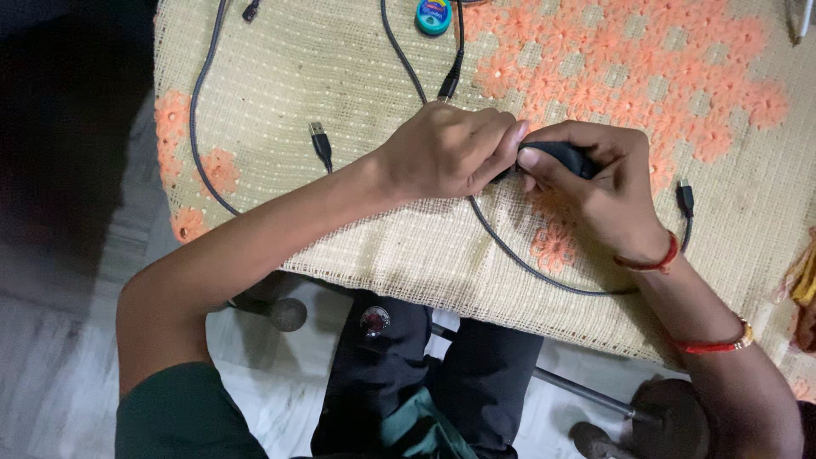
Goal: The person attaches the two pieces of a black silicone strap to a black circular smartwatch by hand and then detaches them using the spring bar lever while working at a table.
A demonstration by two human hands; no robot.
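Observation:
My right hand (599,183) grips a small black rounded device (565,155) on the woven table cover (340,76). My left hand (450,153) meets it from the left, fingers pinched on a black cable end at the device's side; the connector itself is hidden under my fingers. A black cable (510,255) loops from under my hands towards the table's front edge and up to a small plug (685,197) on the right.
Another black cable (200,127) curves along the left, ending in a flat plug (320,140). A third plug (449,85) lies just beyond my left hand. A small round blue-green tin (433,15) sits at the far edge. Table legs and floor show below.

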